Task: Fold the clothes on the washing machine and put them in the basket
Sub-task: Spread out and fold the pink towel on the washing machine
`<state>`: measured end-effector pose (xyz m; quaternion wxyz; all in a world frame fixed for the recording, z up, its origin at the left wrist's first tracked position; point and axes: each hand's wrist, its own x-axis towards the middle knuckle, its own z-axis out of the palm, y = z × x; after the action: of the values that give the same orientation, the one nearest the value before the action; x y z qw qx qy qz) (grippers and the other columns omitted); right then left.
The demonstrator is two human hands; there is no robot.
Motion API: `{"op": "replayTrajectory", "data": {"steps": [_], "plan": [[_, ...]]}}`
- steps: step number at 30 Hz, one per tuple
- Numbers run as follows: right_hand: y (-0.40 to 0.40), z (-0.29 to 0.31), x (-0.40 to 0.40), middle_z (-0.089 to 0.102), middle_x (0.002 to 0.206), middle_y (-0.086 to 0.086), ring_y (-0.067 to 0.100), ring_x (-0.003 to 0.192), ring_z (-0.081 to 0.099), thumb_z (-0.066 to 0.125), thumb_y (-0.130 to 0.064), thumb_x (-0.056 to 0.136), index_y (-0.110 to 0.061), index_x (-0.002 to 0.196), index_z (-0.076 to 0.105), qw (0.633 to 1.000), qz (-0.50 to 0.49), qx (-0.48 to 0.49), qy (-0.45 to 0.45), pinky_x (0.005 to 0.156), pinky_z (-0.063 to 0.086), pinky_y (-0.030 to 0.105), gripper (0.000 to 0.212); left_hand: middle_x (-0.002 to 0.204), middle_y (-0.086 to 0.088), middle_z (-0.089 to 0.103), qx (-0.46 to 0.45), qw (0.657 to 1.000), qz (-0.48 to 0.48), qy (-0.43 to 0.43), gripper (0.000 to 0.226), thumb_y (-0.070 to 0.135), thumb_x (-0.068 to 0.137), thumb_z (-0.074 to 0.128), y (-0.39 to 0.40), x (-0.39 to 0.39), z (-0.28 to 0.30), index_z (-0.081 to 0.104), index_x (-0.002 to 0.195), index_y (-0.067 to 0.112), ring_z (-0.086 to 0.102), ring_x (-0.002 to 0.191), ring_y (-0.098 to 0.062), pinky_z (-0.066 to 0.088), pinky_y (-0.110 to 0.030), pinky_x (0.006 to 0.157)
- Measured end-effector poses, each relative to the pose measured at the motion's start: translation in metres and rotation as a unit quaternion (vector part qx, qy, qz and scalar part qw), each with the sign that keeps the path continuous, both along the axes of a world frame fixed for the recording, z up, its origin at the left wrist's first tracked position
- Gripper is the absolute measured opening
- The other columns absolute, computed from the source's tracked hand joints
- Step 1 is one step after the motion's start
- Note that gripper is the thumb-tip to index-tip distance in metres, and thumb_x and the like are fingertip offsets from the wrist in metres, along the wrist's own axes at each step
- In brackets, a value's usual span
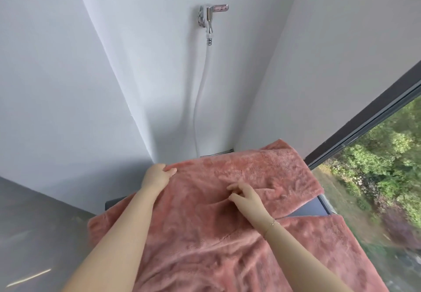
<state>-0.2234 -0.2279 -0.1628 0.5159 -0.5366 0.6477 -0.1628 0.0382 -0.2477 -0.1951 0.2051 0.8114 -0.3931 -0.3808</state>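
Lying spread over the washing machine [312,209], a pink fleece blanket [205,234] covered nearly the whole top; only a dark strip of the lid showed at the right edge and a sliver at the far edge and left edge. One flap of the blanket reached the far right corner, and another part hung over the near right edge.

Left hand [157,175]: placed at the far left corner of the machine, fingers [169,171] curled around the blanket's far edge, gripping it. Forearm lay across the blanket.

Right hand [242,195]: over the middle of the blanket, fingers bent and pinching a small fold of fleece; creases in the cloth ran toward that spot. A thin bracelet [272,223] sat on the right wrist.

Behind the machine, a chrome tap [208,17] was fixed to the white wall [114,75], with a white hose [198,109] running down from it behind the far edge. A window [387,155] with a dark frame stood to the right, trees visible through it. Basket not in view.
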Motion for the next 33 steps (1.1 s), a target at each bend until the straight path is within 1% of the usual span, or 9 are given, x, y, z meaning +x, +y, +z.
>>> {"op": "replayTrajectory", "data": {"steps": [4,9,12,15,17,19,23,27,33], "plan": [[-0.004,0.006,0.008,0.068,0.098,0.001,0.003,0.079,0.059,0.05,-0.004,0.091,-0.016,0.102,0.067,0.998,0.016,0.038,-0.041,0.064,0.043,0.01,0.024,0.106,-0.012,0.065,-0.121,0.991,0.028,-0.049,0.024,0.027,0.093,0.058,-0.006,0.002,0.024,0.06,0.102,0.005,0.059,0.102,-0.03,0.042,-0.034,0.08],[-0.033,0.024,0.009,0.07,0.078,0.016,0.02,0.054,0.053,0.045,-0.017,0.092,-0.001,0.089,0.065,0.984,-0.166,0.009,-0.071,0.044,0.043,0.025,0.026,0.086,0.005,0.064,-0.24,0.969,-0.053,0.009,0.013,0.017,0.081,0.073,0.014,-0.013,0.082,0.065,0.092,0.017,0.059,0.082,-0.013,0.044,-0.027,0.077],[-0.063,0.041,0.013,0.061,0.077,0.011,0.019,0.054,0.054,0.053,-0.028,0.09,-0.004,0.089,0.057,0.983,-0.167,-0.082,-0.007,0.045,0.045,0.028,0.025,0.078,0.008,0.064,-0.204,0.97,-0.13,0.033,0.023,0.013,0.076,0.077,0.042,-0.023,0.104,0.064,0.079,0.032,0.06,0.077,-0.01,0.045,-0.027,0.075],[-0.088,0.053,0.028,0.061,0.063,0.011,0.025,0.052,0.063,0.061,-0.05,0.085,-0.001,0.074,0.057,0.994,-0.081,-0.053,0.057,0.044,0.051,0.03,0.051,0.076,0.01,0.069,-0.132,0.97,-0.193,0.063,0.029,0.013,0.074,0.076,0.069,-0.035,0.106,0.064,0.074,0.039,0.061,0.069,-0.004,0.046,-0.022,0.07],[-0.094,0.044,0.033,0.061,0.057,0.012,0.026,0.048,0.062,0.068,-0.041,0.081,0.001,0.069,0.06,0.992,-0.018,0.013,0.126,0.045,0.055,0.032,0.045,0.082,0.015,0.067,-0.117,0.967,-0.219,0.055,0.033,0.012,0.074,0.076,0.083,-0.045,0.102,0.062,0.075,0.043,0.06,0.077,0.002,0.046,-0.02,0.075],[-0.093,0.027,0.031,0.064,0.063,0.015,0.027,0.053,0.063,0.064,-0.016,0.082,0.0,0.07,0.06,0.987,0.001,0.068,0.145,0.065,0.061,0.043,0.02,0.091,0.017,0.065,-0.094,0.966,-0.239,0.027,0.032,0.011,0.075,0.072,0.096,-0.053,0.098,0.064,0.086,0.039,0.06,0.087,0.0,0.045,-0.022,0.081],[-0.082,0.022,0.02,0.062,0.076,0.015,0.016,0.043,0.063,0.054,-0.004,0.091,-0.003,0.081,0.054,0.991,-0.111,0.075,-0.016,0.048,0.055,0.026,0.011,0.083,0.009,0.056,-0.016,0.977,-0.205,-0.065,0.02,0.006,0.083,0.054,0.118,-0.045,0.088,0.056,0.095,0.023,0.056,0.084,-0.017,0.04,-0.027,0.067],[-0.063,0.043,0.017,0.054,0.069,0.008,0.013,0.046,0.058,0.049,-0.001,0.092,-0.006,0.09,0.047,0.945,-0.265,0.006,-0.189,0.04,0.049,0.021,0.006,0.085,0.006,0.053,-0.071,0.984,-0.13,-0.1,0.018,0.003,0.083,0.051,0.135,-0.044,0.088,0.052,0.085,0.021,0.055,0.082,-0.019,0.046,-0.038,0.072],[0.031,0.068,-0.04,0.054,0.072,-0.004,0.005,0.063,0.05,0.05,-0.01,0.096,-0.013,0.097,0.054,0.834,-0.373,-0.059,-0.402,0.06,0.045,0.018,0.005,0.07,0.012,0.05,-0.204,0.966,-0.065,-0.147,0.042,-0.008,0.072,0.05,0.177,-0.064,0.091,0.044,0.066,0.033,0.049,0.067,-0.017,0.037,-0.031,0.057]]}}
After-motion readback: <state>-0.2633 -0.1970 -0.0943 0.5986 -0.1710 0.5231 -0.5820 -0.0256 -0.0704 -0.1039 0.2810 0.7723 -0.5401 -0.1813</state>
